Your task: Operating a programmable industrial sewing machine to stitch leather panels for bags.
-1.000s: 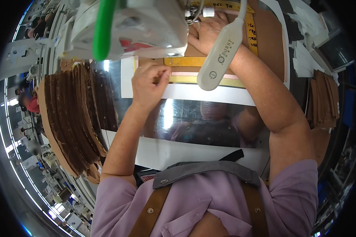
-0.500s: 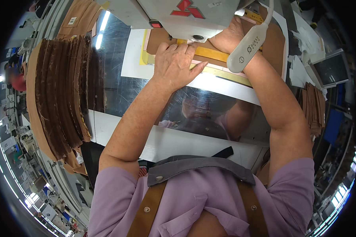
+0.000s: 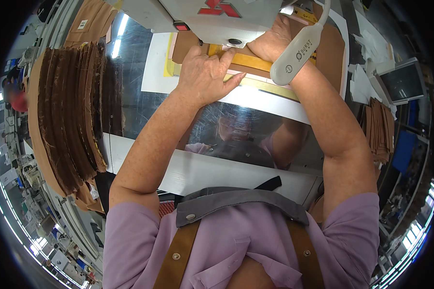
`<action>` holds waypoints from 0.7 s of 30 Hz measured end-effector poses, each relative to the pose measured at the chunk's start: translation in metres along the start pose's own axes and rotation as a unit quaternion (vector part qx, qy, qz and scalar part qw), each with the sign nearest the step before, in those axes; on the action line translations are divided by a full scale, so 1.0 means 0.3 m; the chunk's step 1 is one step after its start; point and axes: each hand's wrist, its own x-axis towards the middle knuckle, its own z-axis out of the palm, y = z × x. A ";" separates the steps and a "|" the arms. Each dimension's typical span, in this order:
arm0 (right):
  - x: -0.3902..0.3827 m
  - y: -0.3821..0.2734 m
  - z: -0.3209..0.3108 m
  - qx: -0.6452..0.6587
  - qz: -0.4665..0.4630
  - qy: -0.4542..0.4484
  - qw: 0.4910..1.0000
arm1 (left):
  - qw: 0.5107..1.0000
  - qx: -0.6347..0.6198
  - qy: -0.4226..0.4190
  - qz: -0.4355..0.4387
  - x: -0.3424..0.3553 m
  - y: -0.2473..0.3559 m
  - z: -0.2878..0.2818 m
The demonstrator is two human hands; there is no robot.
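Left hand [image 3: 205,72], grip flat and holding nothing, presses the brown panel [image 3: 330,45]; right hand [image 3: 270,41] apparently steadies it likewise beneath the sewing machine head [image 3: 217,19].

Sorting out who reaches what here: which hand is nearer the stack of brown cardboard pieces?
Left. The left hand presses flat on the yellow strip, nearer the stack of brown cardboard pieces at the person's left; the right hand lies further right, under the sewing machine.
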 end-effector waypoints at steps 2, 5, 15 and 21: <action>-0.006 0.004 0.006 0.005 -0.007 0.039 0.999 | 1.000 -0.007 0.022 0.014 0.001 -0.006 -0.003; 0.005 0.040 0.010 0.004 -0.005 0.019 1.000 | 0.998 -0.045 -0.026 -0.045 0.006 0.006 -0.014; 0.039 0.067 0.033 0.009 -0.010 -0.036 0.999 | 0.999 0.017 0.006 -0.027 0.004 0.028 -0.002; 0.047 0.133 0.053 0.012 -0.014 -0.070 0.997 | 0.998 -0.003 0.005 -0.057 -0.007 0.029 0.002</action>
